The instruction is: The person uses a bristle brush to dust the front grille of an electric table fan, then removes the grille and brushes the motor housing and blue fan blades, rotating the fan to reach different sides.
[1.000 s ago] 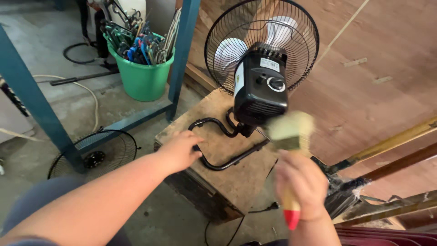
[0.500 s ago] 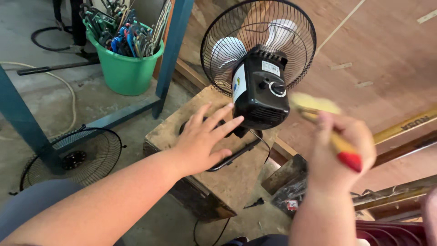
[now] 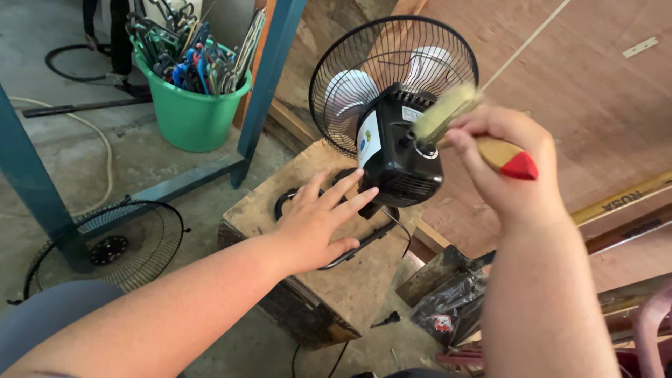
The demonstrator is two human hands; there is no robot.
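Right of centre in the frame, the right hand [image 3: 511, 164] grips a paintbrush [image 3: 470, 129] with a wooden, red-tipped handle, its pale bristles pressed against the top rear of the black motor housing [image 3: 399, 154] of a small fan [image 3: 392, 105]. Left of it, the left hand [image 3: 318, 220] lies open, fingers spread, empty, resting on the fan's black tubular base [image 3: 350, 245] atop a worn wooden block [image 3: 350, 280]. Brushing looks under way, judging by the contact; the wire guard and blades look not yet reached. A white oval-ended label sits on the housing's left side, a small white rectangular one on its top. Lower right lies a black plastic package [image 3: 448, 311] with a red-and-white mark. Upper left stands a green bucket [image 3: 189, 115] of tools; a loose fan grille [image 3: 105, 245] lies at far left.
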